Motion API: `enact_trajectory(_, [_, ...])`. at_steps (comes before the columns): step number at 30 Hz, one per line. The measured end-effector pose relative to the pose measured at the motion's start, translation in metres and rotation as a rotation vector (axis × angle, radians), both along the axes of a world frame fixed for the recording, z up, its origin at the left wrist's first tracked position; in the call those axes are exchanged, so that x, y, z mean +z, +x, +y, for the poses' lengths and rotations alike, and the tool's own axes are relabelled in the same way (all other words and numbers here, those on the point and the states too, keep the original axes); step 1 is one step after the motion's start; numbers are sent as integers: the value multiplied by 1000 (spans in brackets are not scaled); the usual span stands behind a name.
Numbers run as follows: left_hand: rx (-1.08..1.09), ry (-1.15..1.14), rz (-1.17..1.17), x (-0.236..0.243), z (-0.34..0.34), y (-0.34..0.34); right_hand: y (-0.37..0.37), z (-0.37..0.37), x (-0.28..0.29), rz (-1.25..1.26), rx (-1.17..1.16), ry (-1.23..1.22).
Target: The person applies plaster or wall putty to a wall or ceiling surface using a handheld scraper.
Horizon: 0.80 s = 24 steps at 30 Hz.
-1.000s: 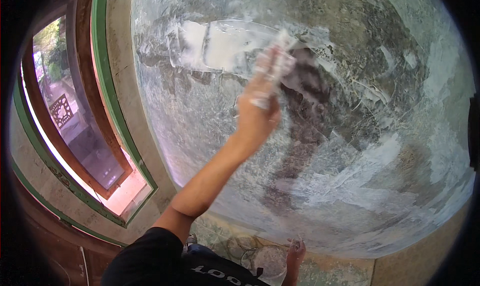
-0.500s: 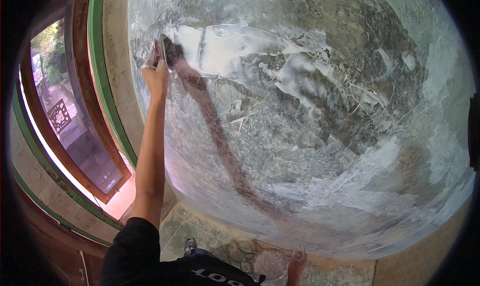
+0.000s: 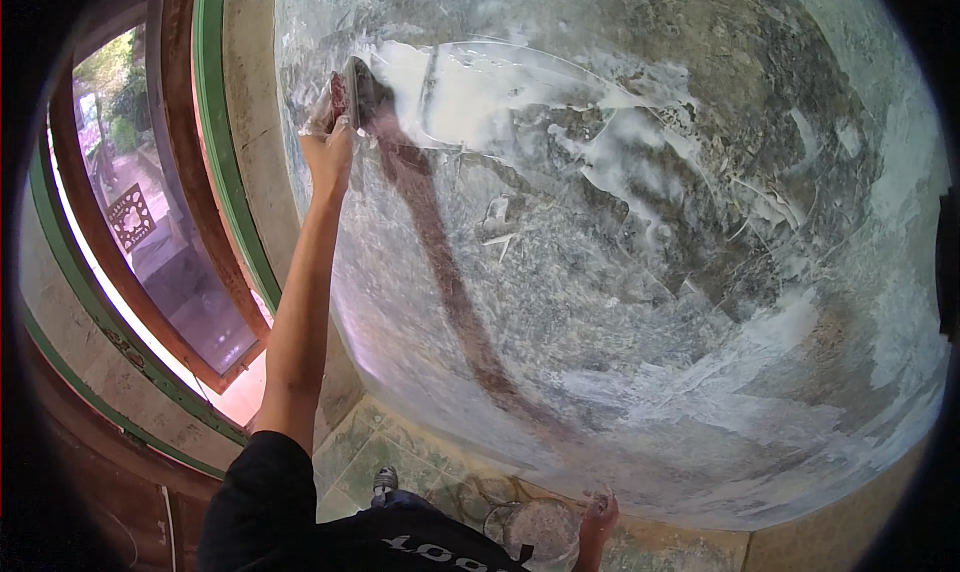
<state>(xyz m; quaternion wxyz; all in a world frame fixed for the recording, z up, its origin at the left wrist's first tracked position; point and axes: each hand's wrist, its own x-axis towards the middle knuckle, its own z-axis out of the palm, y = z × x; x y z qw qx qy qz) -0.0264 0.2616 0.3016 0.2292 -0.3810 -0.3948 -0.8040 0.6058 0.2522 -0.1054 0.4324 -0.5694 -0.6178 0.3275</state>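
Observation:
My left hand is stretched up against a large glossy wall panel smeared with white soapy streaks. It is shut on a pale crumpled cloth pressed to the panel's upper left corner. A dark reflection of my arm runs down the panel from the cloth. My right hand hangs low at the bottom edge, next to a round pale bucket. Whether it grips the bucket does not show.
A window with a green and brown frame stands to the left of the panel, with a garden outside. Greenish patterned floor tiles lie below, and my shoe stands on them. A beige wall strip separates the window from the panel.
My left hand has swept the cloth from the panel's upper middle to its upper left corner and stays there. My right hand and the bucket have not moved.

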Motion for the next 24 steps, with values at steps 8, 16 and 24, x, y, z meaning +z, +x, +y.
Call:
enact_trajectory(8, [-53,-9,-5,2,1,10,1,2,-6,57,53,-37])
enact_trajectory(16, [-53,0,5,1,5,24,4,-2,-6,-15,64,36])
enact_trajectory(24, [-105,17,25,-2,5,39,2,-11,5,67,44,-61])
